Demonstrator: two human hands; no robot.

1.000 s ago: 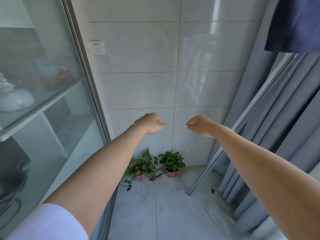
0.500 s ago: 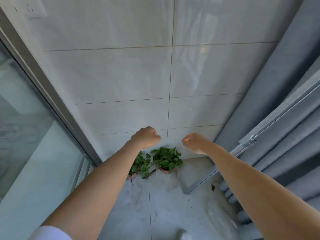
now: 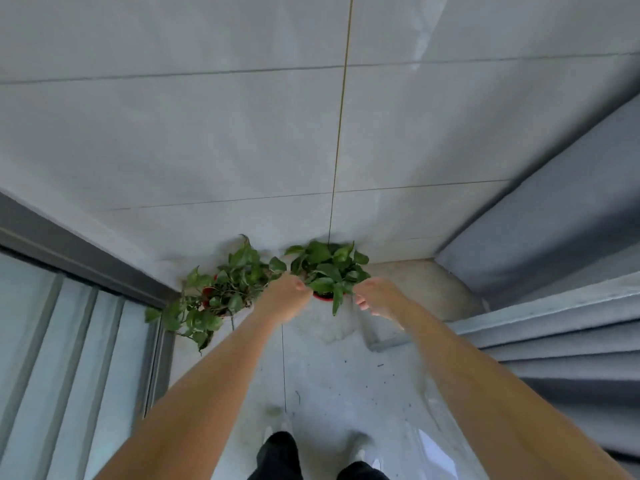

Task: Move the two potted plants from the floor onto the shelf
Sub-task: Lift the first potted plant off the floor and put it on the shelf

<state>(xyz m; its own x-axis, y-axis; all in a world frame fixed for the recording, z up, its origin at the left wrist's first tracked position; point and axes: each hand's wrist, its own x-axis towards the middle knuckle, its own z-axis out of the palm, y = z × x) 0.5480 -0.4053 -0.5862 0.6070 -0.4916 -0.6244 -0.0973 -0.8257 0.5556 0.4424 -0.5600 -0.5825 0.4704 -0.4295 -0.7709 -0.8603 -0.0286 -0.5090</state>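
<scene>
Over the last second we have tipped our view from the tiled wall and the glass-fronted shelving down to the corner of the floor, and both arms have dropped with it. Our left hand (image 3: 285, 299) and right hand (image 3: 379, 299) now sit low in front of the right pothos plant (image 3: 329, 268), one on each side of its red pot (image 3: 323, 296), where before they hung well above the leaves. The left pothos plant (image 3: 221, 292) trails over the floor (image 3: 332, 382) just beside it, close to the grey door frame (image 3: 83, 261), with its pot mostly hidden under foliage.

The left hand's fingers are curled loosely shut on nothing. The right hand's fingers are half curled, tips apart, also empty. Whether either hand touches leaves yet we cannot tell.

Both plants stand on the floor against the tiled wall (image 3: 242, 133), so no part of the move is done. We judge this as the reach for the right pot, likely a two-handed lift at the rim. The shelf has left our view, so we will need to turn back to the left once a pot is up. Long trailing stems on the left plant could snag.
</scene>
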